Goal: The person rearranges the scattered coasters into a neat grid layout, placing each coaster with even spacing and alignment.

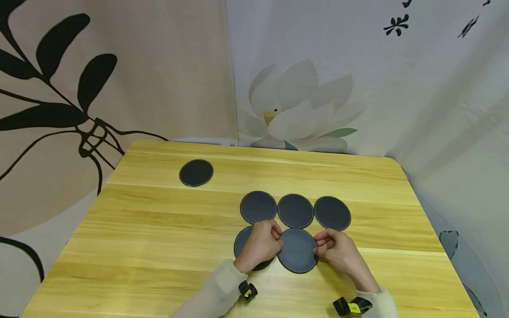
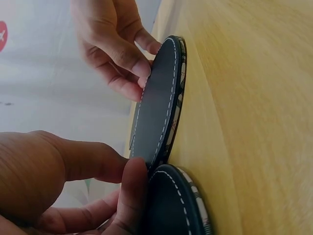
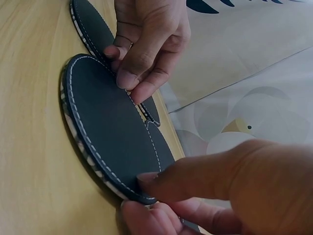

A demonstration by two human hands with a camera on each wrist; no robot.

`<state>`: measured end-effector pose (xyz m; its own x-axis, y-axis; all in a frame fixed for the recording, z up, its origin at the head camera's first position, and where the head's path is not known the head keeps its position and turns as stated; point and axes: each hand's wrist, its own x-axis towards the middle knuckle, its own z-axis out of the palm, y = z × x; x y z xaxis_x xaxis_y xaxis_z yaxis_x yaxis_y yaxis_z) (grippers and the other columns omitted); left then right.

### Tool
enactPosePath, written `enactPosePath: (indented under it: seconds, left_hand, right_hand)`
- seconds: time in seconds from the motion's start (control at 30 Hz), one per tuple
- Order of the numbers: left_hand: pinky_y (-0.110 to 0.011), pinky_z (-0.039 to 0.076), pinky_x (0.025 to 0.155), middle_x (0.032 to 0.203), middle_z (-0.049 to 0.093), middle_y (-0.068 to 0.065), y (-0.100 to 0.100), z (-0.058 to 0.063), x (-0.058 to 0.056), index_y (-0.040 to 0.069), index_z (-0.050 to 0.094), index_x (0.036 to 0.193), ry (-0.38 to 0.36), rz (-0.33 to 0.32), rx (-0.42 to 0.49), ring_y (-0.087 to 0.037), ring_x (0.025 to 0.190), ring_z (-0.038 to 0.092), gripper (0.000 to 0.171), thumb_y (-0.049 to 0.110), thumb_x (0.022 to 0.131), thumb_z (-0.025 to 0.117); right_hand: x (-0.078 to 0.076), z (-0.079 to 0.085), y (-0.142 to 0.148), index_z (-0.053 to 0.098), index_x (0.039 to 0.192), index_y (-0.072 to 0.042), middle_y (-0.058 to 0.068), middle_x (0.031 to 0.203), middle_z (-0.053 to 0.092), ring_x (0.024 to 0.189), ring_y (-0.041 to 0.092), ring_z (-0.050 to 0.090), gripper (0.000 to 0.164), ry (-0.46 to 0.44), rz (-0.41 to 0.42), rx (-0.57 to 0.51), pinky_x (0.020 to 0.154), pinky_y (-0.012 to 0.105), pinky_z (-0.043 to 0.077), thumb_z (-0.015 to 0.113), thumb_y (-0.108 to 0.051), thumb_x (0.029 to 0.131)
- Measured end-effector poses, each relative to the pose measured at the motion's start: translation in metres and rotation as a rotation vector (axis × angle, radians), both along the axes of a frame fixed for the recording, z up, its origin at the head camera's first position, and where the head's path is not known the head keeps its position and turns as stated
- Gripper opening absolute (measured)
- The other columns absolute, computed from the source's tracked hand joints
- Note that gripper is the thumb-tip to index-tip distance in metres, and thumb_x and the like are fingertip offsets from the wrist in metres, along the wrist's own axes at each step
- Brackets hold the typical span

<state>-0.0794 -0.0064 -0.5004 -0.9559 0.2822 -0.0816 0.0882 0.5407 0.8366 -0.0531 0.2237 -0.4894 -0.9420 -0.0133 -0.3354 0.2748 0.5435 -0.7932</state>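
Observation:
A round black coaster [image 1: 297, 251] with pale edge stitching is held between both hands, at the front of a group of similar coasters. My left hand [image 1: 263, 243] pinches its left edge, reaching over another coaster [image 1: 242, 240] that it partly covers. On the opposite edge, my right hand [image 1: 338, 251] grips the coaster, its thumb [image 3: 159, 182] on top and fingers below the rim. Seen from the left wrist, the held coaster [image 2: 159, 105] shows a patterned side band, and the neighbouring coaster [image 2: 168, 203] lies close beside it.
Behind the hands, three coasters lie in a row: left [image 1: 258, 206], middle [image 1: 295, 210] and right [image 1: 332, 213]. A single coaster [image 1: 196, 172] lies apart at the back left of the wooden table [image 1: 139, 229]. Printed curtains [image 1: 179, 88] hang behind the table.

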Motion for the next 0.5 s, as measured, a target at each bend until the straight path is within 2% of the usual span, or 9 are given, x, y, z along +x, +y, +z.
enactPosePath:
  seconds: [0.5]
  left_hand:
    - [-0.026, 0.046, 0.064, 0.084, 0.064, -0.007, -0.0004, -0.0014, -0.0004, 0.004, 0.070, 0.092, -0.002, -0.002, -0.023, -0.015, 0.074, 0.051, 0.015, -0.004, 0.079, 0.071]
  right_hand:
    - [-0.0015, 0.0009, -0.0016, 0.070, 0.103, -0.006, 0.005, 0.093, 0.067, 0.074, 0.013, 0.059, 0.029, 0.030, 0.043, 0.107, 0.063, 0.021, 0.049, 0.083, -0.004, 0.078]
